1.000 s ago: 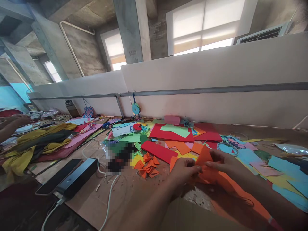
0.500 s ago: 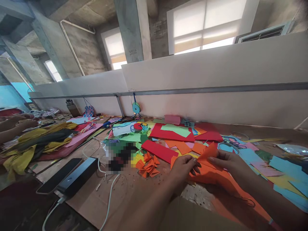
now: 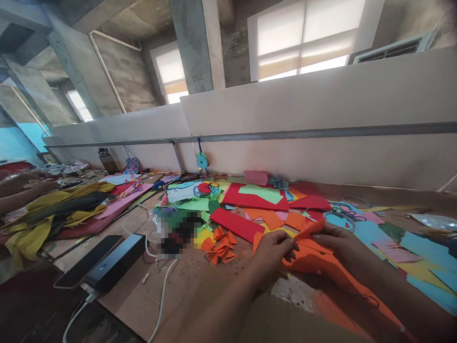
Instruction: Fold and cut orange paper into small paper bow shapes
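Note:
My left hand (image 3: 274,250) has its fingers pinched on the near left edge of a piece of orange paper (image 3: 309,230). My right hand (image 3: 335,238) grips the same piece from the right, thumb on top, and the paper is bent between the two hands. Below them a longer orange sheet (image 3: 342,276) curves toward the lower right; whether it joins the held piece I cannot tell. Left of my left hand lies a small pile of folded orange paper pieces (image 3: 219,245). A red paper strip (image 3: 237,225) rests just behind that pile.
Coloured paper covers the table's back, including a large red sheet (image 3: 250,202) and blue pieces (image 3: 371,231) at right. A black power bank (image 3: 116,262) with a white cable (image 3: 162,295) and a phone (image 3: 89,261) lie at left. Another person's arms (image 3: 21,190) show far left.
The held orange paper has been folded lower, its raised tip now flatter. My right hand has dipped slightly; my left hand stays nearly in place.

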Tool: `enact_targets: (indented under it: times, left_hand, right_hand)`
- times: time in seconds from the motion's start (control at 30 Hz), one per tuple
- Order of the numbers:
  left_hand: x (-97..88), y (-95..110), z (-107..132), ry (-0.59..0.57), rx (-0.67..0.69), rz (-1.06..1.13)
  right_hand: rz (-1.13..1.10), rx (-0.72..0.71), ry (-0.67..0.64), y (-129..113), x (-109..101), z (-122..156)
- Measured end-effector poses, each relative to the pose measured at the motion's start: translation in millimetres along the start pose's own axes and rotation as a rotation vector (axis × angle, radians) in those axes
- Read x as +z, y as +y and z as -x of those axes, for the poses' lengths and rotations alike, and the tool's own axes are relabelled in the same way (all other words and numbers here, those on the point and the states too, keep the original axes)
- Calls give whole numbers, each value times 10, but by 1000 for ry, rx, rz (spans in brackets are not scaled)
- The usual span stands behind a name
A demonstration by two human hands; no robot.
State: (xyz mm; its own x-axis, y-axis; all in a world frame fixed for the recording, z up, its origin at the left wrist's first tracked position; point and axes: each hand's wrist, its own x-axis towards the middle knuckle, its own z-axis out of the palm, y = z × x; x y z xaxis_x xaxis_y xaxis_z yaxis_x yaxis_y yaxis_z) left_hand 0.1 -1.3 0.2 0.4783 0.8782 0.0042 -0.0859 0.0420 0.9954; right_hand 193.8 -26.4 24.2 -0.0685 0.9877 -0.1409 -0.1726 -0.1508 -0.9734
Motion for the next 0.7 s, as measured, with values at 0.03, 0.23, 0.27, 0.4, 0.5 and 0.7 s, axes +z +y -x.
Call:
enact_targets:
  times: [0.03, 0.23, 0.27, 0.4, 0.5, 0.7]
  left_hand:
    - [0, -7, 4, -13, -9, 23]
    - [11, -45, 13, -43, -60, 173]
    - [13, -50, 11, -42, -62, 185]
    - [4, -54, 9, -105, -71, 164]
    - [-11, -36, 19, -100, -12, -22]
    - [-6, 42, 48, -6, 66, -393]
  right_hand:
    - [-2, 5, 6, 5, -7, -5]
    - [160, -77, 37, 27, -25, -21]
    - [190, -84, 30, 24, -22, -19]
    - [204, -87, -19, -31, 30, 13]
    - [180, -76, -16, -87, 102, 58]
    - [64, -1, -96, -61, 182, 102]
